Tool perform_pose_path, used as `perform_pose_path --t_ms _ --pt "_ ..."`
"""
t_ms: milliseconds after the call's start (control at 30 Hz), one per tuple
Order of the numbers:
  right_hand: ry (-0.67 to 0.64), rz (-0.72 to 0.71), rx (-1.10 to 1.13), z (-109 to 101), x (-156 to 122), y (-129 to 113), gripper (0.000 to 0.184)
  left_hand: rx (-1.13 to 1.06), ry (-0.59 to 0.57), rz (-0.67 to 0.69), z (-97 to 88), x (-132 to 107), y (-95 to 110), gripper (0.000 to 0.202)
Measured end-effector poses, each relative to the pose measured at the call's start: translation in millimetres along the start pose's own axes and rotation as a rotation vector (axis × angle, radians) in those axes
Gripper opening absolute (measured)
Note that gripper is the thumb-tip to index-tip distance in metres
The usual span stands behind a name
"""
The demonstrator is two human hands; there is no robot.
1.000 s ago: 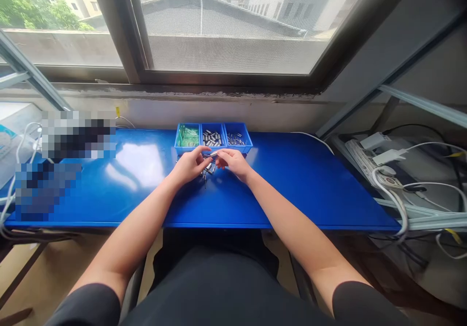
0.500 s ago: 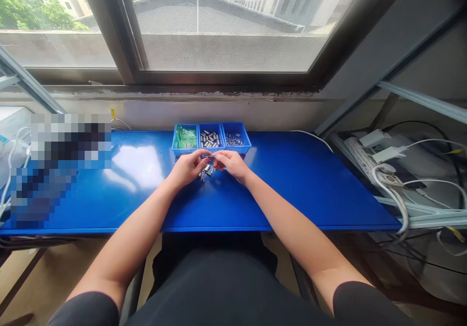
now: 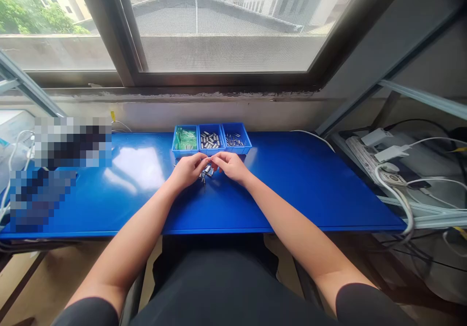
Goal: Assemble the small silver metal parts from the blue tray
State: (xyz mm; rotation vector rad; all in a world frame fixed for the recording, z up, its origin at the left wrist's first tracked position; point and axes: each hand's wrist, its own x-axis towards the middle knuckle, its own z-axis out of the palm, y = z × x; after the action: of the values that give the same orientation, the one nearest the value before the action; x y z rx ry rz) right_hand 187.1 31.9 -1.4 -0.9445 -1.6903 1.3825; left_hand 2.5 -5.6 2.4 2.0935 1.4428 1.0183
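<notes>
- L hand point(image 3: 188, 168): over blue table point(image 3: 299, 185), near its mid; thumb + index bent in, tips close tog. in a pinch. Can't tell if a small part sits btwn them, too tiny/hidden.
- R hand point(image 3: 233, 166): mirrors L, thumb + index drawn in, other fingers curled under; tips meet L's or v. nearly. Its grip, if any, also can't tell.
- Small metal parts point(image 3: 207, 171): loose heap on table, below + btwn the hands, partly covered by fingers; mix of short shiny cyls. and thin dark bits, one poking twd the person.
- 3 blue bins in a row just beyond the hands, nr wall side of table:
- L bin point(image 3: 185, 153) w/ green stuff point(image 3: 187, 137), details unclear
- mid bin point(image 3: 212, 152) w/ short metal cyls. point(image 3: 210, 140)
- R bin point(image 3: 239, 150) w/ thin metal pins point(image 3: 235, 141)
- Both forearms reach fwd over table's near edge; black short sleeves.
- Far R: power strip point(image 3: 365, 153) w/ white plugs + cables, by a metal frame point(image 3: 419, 97).
- Far L: pixelated patch point(image 3: 69, 143), contents unreadable.
- Behind: window point(image 3: 226, 53) w/ mesh, roof + bldgs outside.
</notes>
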Motion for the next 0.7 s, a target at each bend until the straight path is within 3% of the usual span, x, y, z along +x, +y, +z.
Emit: perform_pose_path --t_ms 367,700 --pt "0.027 0.006 0.0 0.5 2.2 -0.3 0.052 -0.036 0.047 0.055 0.1 -0.1 2.0 0.029" --pt "0.05 -0.048 -0.005 0.5 -2.7 -5.3 0.035 0.015 0.04 0.037 -0.8 1.1 -0.6 0.03"
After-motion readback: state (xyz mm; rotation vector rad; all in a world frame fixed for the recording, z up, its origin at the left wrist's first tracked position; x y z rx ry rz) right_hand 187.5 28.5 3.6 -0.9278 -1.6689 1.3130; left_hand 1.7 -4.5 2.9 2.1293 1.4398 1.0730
